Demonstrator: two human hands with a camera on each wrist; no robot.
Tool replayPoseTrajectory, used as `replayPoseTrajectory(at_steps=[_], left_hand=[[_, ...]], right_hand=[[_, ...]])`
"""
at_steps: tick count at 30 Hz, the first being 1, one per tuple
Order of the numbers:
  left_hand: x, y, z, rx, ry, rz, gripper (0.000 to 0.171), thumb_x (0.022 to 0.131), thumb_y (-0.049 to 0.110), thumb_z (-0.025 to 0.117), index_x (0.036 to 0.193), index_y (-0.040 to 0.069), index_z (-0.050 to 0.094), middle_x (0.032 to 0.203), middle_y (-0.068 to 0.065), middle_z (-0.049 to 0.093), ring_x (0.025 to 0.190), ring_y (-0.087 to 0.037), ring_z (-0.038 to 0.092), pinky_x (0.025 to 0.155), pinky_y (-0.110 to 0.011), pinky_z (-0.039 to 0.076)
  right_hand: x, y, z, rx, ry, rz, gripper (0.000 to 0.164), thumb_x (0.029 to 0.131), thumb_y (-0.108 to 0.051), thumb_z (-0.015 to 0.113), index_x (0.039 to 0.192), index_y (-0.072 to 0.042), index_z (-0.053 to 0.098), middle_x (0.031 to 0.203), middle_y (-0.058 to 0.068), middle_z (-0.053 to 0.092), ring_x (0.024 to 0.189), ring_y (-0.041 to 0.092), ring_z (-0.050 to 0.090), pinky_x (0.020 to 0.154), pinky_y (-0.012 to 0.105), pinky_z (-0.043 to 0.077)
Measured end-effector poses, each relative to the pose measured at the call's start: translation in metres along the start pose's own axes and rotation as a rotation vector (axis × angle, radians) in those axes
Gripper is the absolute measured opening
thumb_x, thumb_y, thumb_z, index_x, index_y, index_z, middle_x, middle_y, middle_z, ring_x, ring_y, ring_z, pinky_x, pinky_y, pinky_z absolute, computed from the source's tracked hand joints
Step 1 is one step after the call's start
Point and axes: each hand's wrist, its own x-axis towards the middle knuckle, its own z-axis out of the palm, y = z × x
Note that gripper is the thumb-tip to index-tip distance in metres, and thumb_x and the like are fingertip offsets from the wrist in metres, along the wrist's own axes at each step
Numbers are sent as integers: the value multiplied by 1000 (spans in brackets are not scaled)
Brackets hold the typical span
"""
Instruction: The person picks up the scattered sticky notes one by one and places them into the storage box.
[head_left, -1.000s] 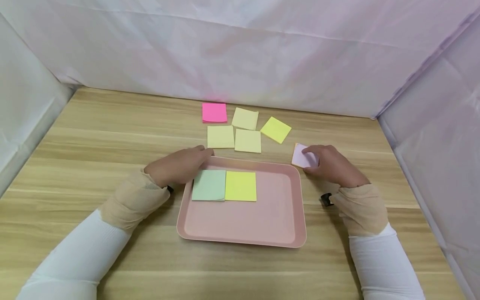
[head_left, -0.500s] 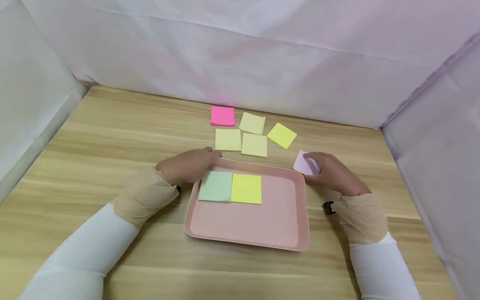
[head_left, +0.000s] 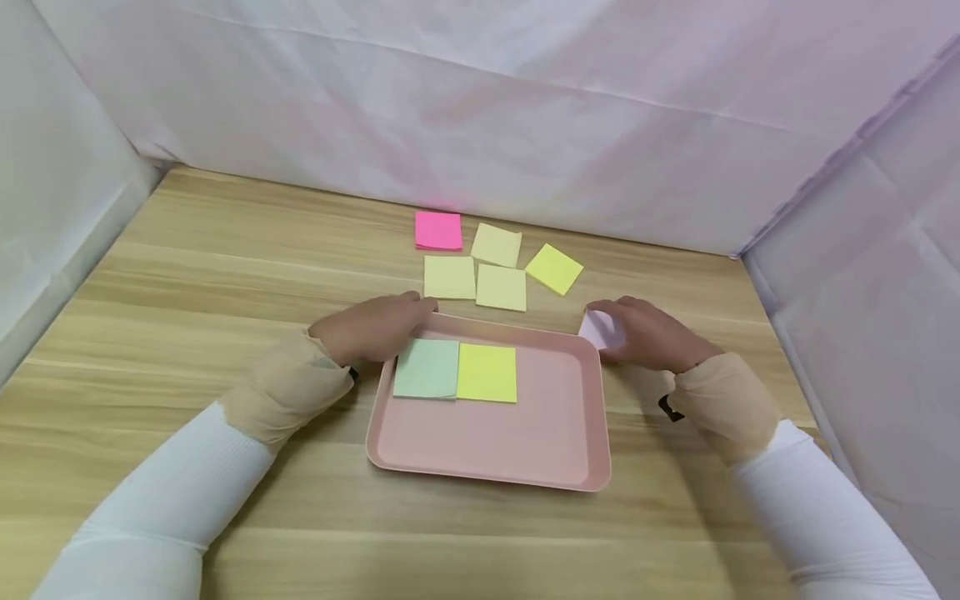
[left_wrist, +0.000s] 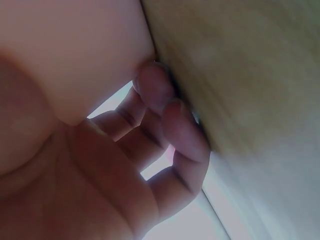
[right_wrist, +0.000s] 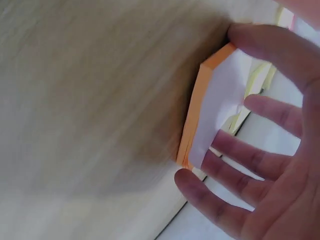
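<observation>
At the far left corner of the pink tray (head_left: pixel 487 442), my left hand (head_left: pixel 375 329) grips the rim. In the left wrist view its thumb lies over the tray wall (left_wrist: pixel 85 45) and its fingers curl against the outside. My right hand (head_left: pixel 648 333) is curled round a lilac-topped sticky note pad (head_left: pixel 600 330) beside the tray's far right corner. The right wrist view shows the pad's orange side (right_wrist: pixel 192 115), with the thumb at one edge and fingertips at its top and another edge. A mint green pad (head_left: pixel 426 369) and a yellow pad (head_left: pixel 487 372) lie side by side in the tray.
Behind the tray lie a pink pad (head_left: pixel 438 230), several pale yellow pads (head_left: pixel 501 287) and a bright yellow pad (head_left: pixel 554 268), turned at an angle. White cloth walls (head_left: pixel 487 108) stand round the wooden table (head_left: pixel 262 225).
My right hand has moved further over the lilac-topped pad, covering more of it, and its forearm has swung outward. The left hand stays at the tray's corner. The head view has shifted slightly.
</observation>
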Motion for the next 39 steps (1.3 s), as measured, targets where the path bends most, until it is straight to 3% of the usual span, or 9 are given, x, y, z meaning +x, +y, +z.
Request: replayPoseTrajectory(at_steps=[7, 12, 18, 27, 34, 39], left_hand=[[0, -2, 0, 0, 0, 12, 25, 90, -6, 39, 106, 9, 50, 94, -9, 53, 78, -24, 54, 71, -39, 49], [1, -1, 0, 15, 10, 12, 30, 89, -7, 39, 111, 9, 50, 97, -9, 53, 82, -24, 54, 75, -41, 50], [2, -2, 1, 12, -4, 6, 28, 89, -7, 39, 109, 9, 50, 96, -10, 53, 80, -24, 54, 73, -41, 50], [3, -4, 2, 8, -11, 1, 32, 89, -6, 39, 114, 9, 50, 98, -9, 53, 83, -23, 54, 76, -41, 50], [-1, -1, 0, -28, 4, -1, 23, 93, -1, 39, 108, 12, 51, 96, -8, 54, 80, -23, 53, 73, -39, 49], [-2, 1, -3, -16, 1, 8, 22, 94, 0, 40, 109, 10, 51, 96, -8, 54, 79, -23, 54, 72, -39, 49]], right_hand=[[2, -9, -6, -30, -29, -40, 59, 72, -26, 75, 125, -8, 55, 101, 15, 61, 91, 27, 52, 73, 43, 48], [1, -15, -12, -17, 32, -37, 61, 72, -28, 76, 126, -7, 55, 102, 16, 62, 90, 26, 53, 73, 42, 48], [-3, -20, -29, -28, 125, 31, 63, 68, -31, 79, 122, -6, 59, 110, 19, 61, 99, 28, 52, 78, 48, 48], [-9, -36, -45, -49, 169, 91, 63, 71, -27, 76, 128, -10, 56, 118, 22, 55, 107, 33, 47, 69, 53, 49], [-7, -59, -45, -95, 227, 20, 68, 68, -32, 79, 129, -13, 55, 117, 18, 52, 105, 31, 46, 65, 52, 51], [-5, -74, -45, -82, 220, -71, 71, 67, -33, 79, 130, -11, 55, 115, 17, 52, 104, 29, 45, 71, 45, 49]])
